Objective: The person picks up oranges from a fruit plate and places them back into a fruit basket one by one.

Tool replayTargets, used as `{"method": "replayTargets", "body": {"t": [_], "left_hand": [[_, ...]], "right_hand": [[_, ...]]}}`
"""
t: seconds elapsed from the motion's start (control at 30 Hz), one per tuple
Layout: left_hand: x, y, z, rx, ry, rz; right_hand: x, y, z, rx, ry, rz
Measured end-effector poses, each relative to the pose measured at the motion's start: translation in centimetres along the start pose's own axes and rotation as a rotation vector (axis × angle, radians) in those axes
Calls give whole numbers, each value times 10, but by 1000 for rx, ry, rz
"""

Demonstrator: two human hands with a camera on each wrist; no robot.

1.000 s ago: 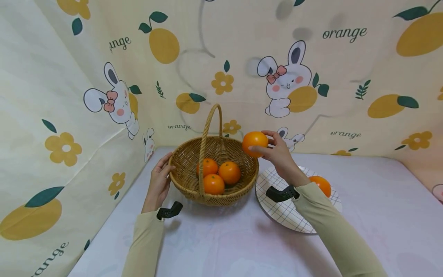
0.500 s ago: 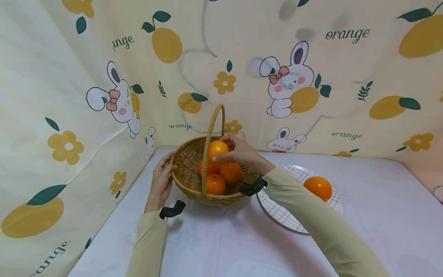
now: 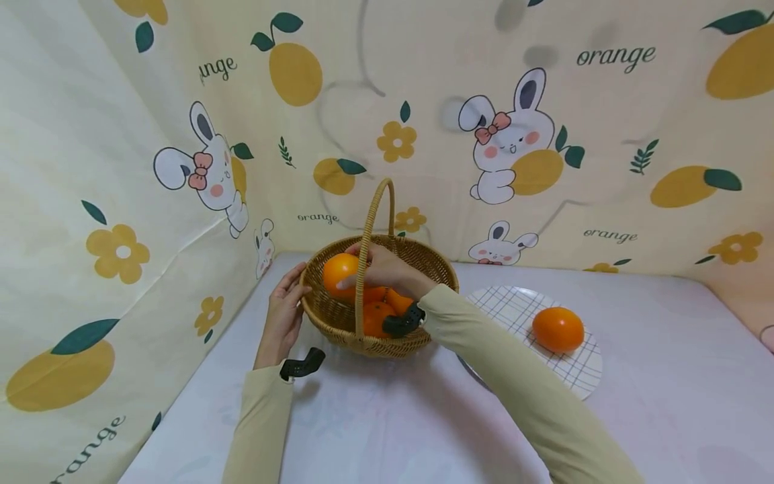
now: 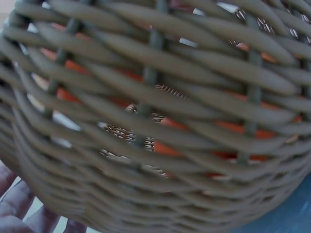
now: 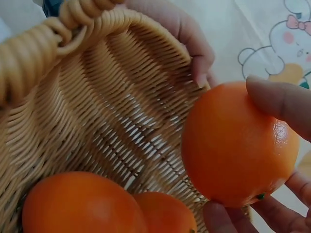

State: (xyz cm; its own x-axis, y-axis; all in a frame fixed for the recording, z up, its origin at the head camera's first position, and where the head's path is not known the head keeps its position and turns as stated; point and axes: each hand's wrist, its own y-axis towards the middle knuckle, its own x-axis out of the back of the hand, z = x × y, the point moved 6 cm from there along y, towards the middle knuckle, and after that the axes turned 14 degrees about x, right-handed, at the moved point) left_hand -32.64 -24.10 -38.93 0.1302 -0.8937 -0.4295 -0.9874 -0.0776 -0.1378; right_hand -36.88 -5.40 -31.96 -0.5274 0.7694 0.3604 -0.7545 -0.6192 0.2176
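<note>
A wicker basket point(image 3: 329, 321) with an arched handle stands on the table, its left rim gripped by my left hand point(image 3: 283, 319). In the right wrist view, that hand's fingertips point(image 5: 201, 70) curl over the rim. My right hand point(image 3: 392, 270) reaches in past the handle and holds an orange point(image 3: 340, 274) inside the basket's left part, thumb on one side and fingers on the other. Other oranges point(image 3: 376, 318) lie below in the basket, partly hidden by the right hand and wrist. The left wrist view is mostly basket weave point(image 4: 146, 116), with orange showing through the gaps.
Right of the basket stands a round white plate point(image 3: 498, 304) with a grid pattern, bearing one orange point(image 3: 558, 329). The right sleeve point(image 3: 496, 363) crosses over the plate's left part. A printed cloth point(image 3: 435, 181) hangs behind the table.
My right hand has carried the orange leftward from beside the basket's right rim, past the handle, and lower into the basket's left part. My left hand keeps its grip on the rim.
</note>
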Motion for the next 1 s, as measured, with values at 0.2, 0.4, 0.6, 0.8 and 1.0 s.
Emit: {"method": "replayTargets", "body": {"t": [0.2, 0.4, 0.6, 0.8, 1.0], "left_hand": [[0, 2, -1, 4, 7, 4], [1, 2, -1, -7, 21, 7], [5, 1, 0, -13, -3, 4], [6, 1, 2, -3, -35, 4], [5, 3, 1, -14, -21, 17]], "right_hand": [[-11, 8, -2, 31, -99, 38], [-20, 11, -12, 33, -119, 115], [-28, 13, -17, 40, -177, 182], [-32, 12, -19, 16, -249, 242], [-37, 12, -22, 13, -238, 311]]}}
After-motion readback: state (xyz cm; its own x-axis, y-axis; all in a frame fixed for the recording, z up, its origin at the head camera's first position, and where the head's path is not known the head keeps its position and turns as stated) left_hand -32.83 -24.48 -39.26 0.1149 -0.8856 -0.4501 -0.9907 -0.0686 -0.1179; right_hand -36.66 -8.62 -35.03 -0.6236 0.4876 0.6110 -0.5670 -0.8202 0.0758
